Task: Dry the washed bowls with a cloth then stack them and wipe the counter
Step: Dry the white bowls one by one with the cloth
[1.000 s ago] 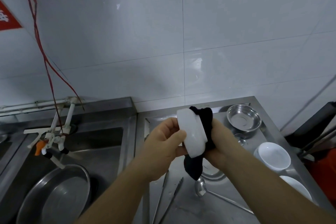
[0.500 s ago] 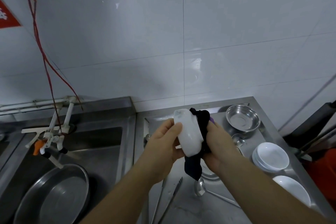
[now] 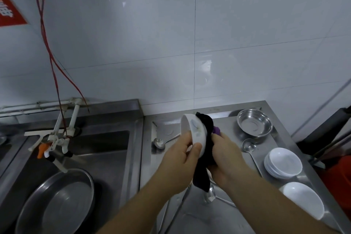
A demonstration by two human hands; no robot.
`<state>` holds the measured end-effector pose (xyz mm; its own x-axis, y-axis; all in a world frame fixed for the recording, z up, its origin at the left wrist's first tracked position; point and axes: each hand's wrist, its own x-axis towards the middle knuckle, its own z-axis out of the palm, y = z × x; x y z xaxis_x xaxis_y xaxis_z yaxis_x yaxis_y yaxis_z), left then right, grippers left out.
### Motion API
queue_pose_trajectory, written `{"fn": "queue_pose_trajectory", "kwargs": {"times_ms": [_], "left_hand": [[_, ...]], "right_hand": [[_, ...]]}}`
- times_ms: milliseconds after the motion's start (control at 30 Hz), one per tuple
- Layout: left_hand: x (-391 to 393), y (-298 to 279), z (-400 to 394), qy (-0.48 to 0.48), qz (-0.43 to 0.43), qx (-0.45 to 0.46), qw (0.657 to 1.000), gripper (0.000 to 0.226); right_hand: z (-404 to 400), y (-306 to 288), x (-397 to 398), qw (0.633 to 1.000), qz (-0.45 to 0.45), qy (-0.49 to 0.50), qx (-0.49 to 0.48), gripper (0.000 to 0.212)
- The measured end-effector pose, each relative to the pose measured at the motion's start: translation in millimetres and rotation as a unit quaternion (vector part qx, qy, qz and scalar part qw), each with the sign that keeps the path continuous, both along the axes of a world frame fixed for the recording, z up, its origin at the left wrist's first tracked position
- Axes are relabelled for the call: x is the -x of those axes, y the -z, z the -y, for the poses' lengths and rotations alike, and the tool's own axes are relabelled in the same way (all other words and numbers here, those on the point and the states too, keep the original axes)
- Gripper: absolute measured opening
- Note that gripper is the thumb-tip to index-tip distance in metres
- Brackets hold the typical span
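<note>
Both forearms are reaching up from the lower frame, meeting mid-frame above the worktop (image 3: 235,125). The left hand (image 3: 178,159) is gripping the white bowl (image 3: 193,133), thumb on its outer side, fingers curling over the rim. The bowl is standing on edge, opening facing left, rim tilting toward upper left. The right hand (image 3: 226,157) is clutching the dark cloth (image 3: 206,150) against the bowl's underside, the cloth's tail hanging down. Stacked white bowls (image 3: 283,163) are sitting at right, another white bowl (image 3: 303,201) lower right.

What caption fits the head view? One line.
Left hand holds a white bowl while right hand rubs it with a dark cloth.
</note>
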<state>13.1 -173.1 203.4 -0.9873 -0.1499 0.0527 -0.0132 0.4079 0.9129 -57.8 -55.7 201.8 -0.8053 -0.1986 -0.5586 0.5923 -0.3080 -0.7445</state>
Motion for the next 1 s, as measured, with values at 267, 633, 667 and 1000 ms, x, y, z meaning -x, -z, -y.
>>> {"fn": "queue_pose_trajectory", "kwargs": {"times_ms": [267,633,667,1000], "left_hand": [[-6.3,6.9,6.1,0.034,0.02,0.076,0.996,0.014],[-12.3,24.6,25.0,0.16,-0.024,0.204,0.966,0.019],[-12.8,27.5,25.9,0.164,-0.026,0.212,0.963,0.019],[-7.9,67.5,41.2,-0.044,-0.041,0.194,0.979,0.027]], "right_hand": [[-0.6,0.0,-13.8,0.996,-0.093,0.011,-0.008,0.011],[6.6,26.7,-16.6,0.985,-0.126,-0.019,-0.113,0.066],[6.6,31.6,-18.5,0.987,-0.116,-0.01,-0.111,0.06],[-12.5,58.8,-37.2,0.992,0.007,0.123,-0.002,0.034]]}}
